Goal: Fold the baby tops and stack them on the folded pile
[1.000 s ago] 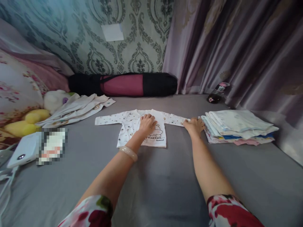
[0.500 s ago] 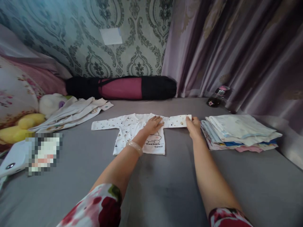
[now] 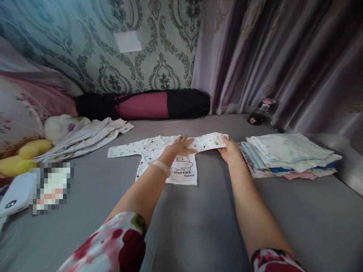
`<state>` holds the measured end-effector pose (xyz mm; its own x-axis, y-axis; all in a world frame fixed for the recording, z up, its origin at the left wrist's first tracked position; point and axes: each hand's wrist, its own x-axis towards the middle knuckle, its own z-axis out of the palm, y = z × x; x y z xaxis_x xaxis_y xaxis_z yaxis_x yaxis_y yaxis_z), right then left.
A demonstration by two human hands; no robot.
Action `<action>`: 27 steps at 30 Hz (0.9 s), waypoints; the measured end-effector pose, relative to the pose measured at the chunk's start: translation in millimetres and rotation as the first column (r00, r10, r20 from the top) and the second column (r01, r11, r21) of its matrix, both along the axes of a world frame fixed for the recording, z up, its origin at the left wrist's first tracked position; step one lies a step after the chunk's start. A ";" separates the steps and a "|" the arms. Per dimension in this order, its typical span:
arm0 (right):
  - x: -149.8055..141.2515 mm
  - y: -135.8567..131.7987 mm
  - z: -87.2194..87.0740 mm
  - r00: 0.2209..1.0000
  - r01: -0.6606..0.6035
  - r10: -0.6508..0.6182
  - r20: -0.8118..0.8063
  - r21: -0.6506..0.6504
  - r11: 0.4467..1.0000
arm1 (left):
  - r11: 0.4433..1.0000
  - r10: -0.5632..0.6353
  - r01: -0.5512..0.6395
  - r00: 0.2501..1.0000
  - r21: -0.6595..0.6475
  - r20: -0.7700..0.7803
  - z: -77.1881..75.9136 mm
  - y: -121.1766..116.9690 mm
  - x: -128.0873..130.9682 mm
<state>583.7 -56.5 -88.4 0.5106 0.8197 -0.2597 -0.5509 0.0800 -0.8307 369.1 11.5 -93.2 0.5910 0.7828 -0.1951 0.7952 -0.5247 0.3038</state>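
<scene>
Fingers (image 3: 187, 142) of the left hand (image 3: 178, 146) are spread wide and laid flat on the upper chest of a small white shirt (image 3: 183, 166), while the cuff of its right-side sleeve (image 3: 211, 141) is pinched between the thumb and fingers of the right hand (image 3: 232, 152). Nearest, a grey sheet (image 3: 195, 226) is seen below both forearms, with a white device (image 3: 19, 190) set at the left edge. Beyond, the shirt is laid out print side up on the sheet, and its pinched cuff seems slightly raised.

For the step in hand, judged to be the straightening of that sleeve, the shirt's body is best pressed down firmly by the flat hand, so that it is not dragged sideways. The cuff is best drawn outward in line with the shoulder, under light tension, since thin fabric is likely to be stretched easily.

Just beside the right hand, a stack of folded cloths (image 3: 292, 151) is placed; whether they touch cannot be told, so room should be left there. Farther back, a bottle (image 3: 259, 112) and a long bag (image 3: 141, 105) are set near the curtain (image 3: 241, 56) and patterned wall (image 3: 159, 56).
</scene>
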 end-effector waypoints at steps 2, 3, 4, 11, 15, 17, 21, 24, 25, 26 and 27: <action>-1.4 -0.4 0.2 1.000 -0.028 0.028 -0.012 0.013 1.000 | 0.999 0.002 -0.004 0.999 -0.036 -0.036 10.9 2.9 4.2; -1.9 -0.6 0.5 0.999 -0.042 0.043 -0.021 0.010 0.999 | 0.998 0.010 -0.013 0.998 -0.056 -0.055 16.8 4.2 7.1; -2.2 -0.8 1.0 0.998 -0.055 0.055 -0.032 0.004 0.998 | 0.997 0.017 -0.023 0.997 -0.076 -0.076 22.5 5.4 10.4; -3.4 -2.5 3.4 0.995 -0.081 0.080 -0.064 -0.006 0.997 | 0.993 0.041 -0.053 0.993 -0.105 -0.110 32.8 12.1 20.8; -3.5 -1.8 2.3 0.994 -0.082 0.080 -0.076 -0.014 0.997 | 0.999 0.024 -0.024 1.000 -0.022 0.001 18.6 5.8 7.4; -4.2 -1.5 2.0 0.994 -0.073 0.072 -0.086 -0.010 0.997 | 0.998 0.032 -0.035 0.997 0.053 0.073 14.0 -3.5 -4.6; -6.6 -2.4 2.8 0.993 -0.066 0.067 -0.095 0.009 0.998 | 0.977 0.104 -0.125 0.986 0.171 0.127 12.4 -33.6 -41.7; -10.1 -2.4 6.1 0.995 -0.068 0.067 -0.068 -0.006 0.998 | 0.952 0.192 -0.217 0.973 0.216 0.129 8.7 -60.0 -77.1; -11.9 -1.8 8.3 0.996 -0.068 0.067 -0.051 -0.017 0.998 | 0.941 0.230 -0.253 0.965 0.225 0.126 6.0 -68.2 -88.6; -14.1 -0.7 11.2 0.997 -0.066 0.066 -0.032 -0.028 0.997 | 0.928 0.269 -0.291 0.955 0.231 0.123 2.7 -75.9 -99.2; -16.9 1.0 14.9 0.998 -0.064 0.064 -0.013 -0.040 0.997 | 0.915 0.306 -0.327 0.944 0.234 0.124 -0.9 -83.0 -108.7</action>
